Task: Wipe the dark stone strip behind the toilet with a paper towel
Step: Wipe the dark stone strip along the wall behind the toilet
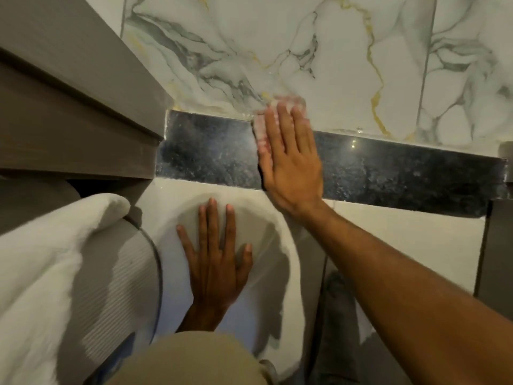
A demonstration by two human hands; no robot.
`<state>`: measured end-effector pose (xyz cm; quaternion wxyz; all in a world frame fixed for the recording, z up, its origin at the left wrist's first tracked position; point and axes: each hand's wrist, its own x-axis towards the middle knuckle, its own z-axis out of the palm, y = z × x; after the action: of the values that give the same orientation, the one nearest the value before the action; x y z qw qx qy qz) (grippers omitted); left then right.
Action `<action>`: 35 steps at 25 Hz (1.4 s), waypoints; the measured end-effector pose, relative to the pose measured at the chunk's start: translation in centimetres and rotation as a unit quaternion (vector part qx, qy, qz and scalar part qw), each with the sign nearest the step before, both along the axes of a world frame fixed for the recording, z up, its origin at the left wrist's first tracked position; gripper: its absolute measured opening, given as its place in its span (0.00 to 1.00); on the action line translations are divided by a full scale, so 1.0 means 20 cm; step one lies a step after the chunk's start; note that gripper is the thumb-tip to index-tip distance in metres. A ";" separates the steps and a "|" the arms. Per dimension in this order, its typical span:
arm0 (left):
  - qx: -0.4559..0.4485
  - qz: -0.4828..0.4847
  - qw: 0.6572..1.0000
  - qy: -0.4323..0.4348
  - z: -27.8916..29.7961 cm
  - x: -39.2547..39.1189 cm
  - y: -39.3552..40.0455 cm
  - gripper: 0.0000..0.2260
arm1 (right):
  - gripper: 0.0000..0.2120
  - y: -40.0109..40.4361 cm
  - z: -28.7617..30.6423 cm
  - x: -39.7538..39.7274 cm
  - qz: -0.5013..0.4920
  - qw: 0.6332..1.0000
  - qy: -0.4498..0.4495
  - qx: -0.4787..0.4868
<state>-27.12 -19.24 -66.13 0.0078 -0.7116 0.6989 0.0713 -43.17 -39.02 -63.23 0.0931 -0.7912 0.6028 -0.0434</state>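
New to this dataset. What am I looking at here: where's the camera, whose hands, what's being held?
There is no robot here: a person works with bare hands, and the single picture comes from a wide-angle camera on their head, looking forward and down. The right hand lies flat, fingers spread, pressing a paper towel against the dark stone strip that runs below the marble-patterned wall. The towel is blurred and mostly covered by the hand; only its edges show. The left hand rests open on the closed white toilet lid, holding nothing. A white folded towel sits at lower left, under a brown cabinet.
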 end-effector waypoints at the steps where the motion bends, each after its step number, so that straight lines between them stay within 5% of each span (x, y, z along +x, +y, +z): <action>1: -0.003 -0.007 1.000 -0.004 0.01 -0.02 -0.01 0.33 | 0.31 0.08 -0.01 -0.05 0.048 0.999 -0.001 -0.003; 4: -0.002 -0.030 1.000 0.003 0.04 -0.06 -0.04 0.32 | 0.31 0.35 0.03 -0.40 0.105 0.994 0.013 0.022; 7: -0.005 -0.049 0.999 0.023 0.04 -0.13 -0.08 0.33 | 0.32 0.17 0.03 -0.45 -0.105 0.993 0.047 0.016; 9: -0.009 -0.068 0.997 0.020 0.00 -0.16 -0.08 0.33 | 0.33 0.05 0.01 -0.28 -0.158 0.987 0.040 0.007; 12: -0.004 -0.077 0.997 0.025 -0.01 -0.19 -0.09 0.33 | 0.31 0.24 -0.01 -0.27 0.013 1.000 0.011 0.009; 14: -0.001 -0.093 0.995 0.036 0.00 -0.22 -0.11 0.34 | 0.32 0.43 0.03 -0.53 0.024 0.998 0.039 0.032; 16: -0.006 -0.098 0.994 0.048 -0.01 -0.24 -0.12 0.33 | 0.32 0.41 0.06 -0.75 -0.170 0.980 0.091 0.049; 18: -0.006 -0.099 0.994 0.054 -0.02 -0.24 -0.12 0.33 | 0.33 0.20 0.08 -0.81 -0.408 0.909 0.076 0.045; 19: -0.009 -0.099 0.994 0.050 -0.03 -0.24 -0.12 0.34 | 0.34 0.11 0.07 -0.76 -0.431 0.898 0.068 0.050; 22: 0.005 -0.100 0.994 0.039 -0.01 -0.24 -0.13 0.34 | 0.31 0.11 0.03 -0.50 -0.225 0.974 0.031 0.016; 27: 0.057 -0.113 0.992 0.024 0.24 -0.20 -0.19 0.35 | 0.34 0.42 0.23 -0.44 -0.209 0.959 -0.099 0.162; 29: 0.069 -0.093 0.993 0.022 0.41 -0.16 -0.23 0.35 | 0.35 0.38 0.40 -0.49 -0.239 0.923 -0.181 0.241; 33: 0.086 -0.051 0.995 0.001 1.12 -0.10 -0.25 0.34 | 0.27 0.29 1.10 -0.40 -0.382 0.782 -0.391 0.299; 35: 0.091 -0.042 0.995 -0.013 1.56 -0.07 -0.21 0.35 | 0.27 0.29 1.55 -0.30 -0.367 0.770 -0.420 0.310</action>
<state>-28.47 -23.45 -34.87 0.0846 -0.6787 0.7188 0.1248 -49.17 -33.15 -32.28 0.5540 -0.3410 0.7291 -0.2129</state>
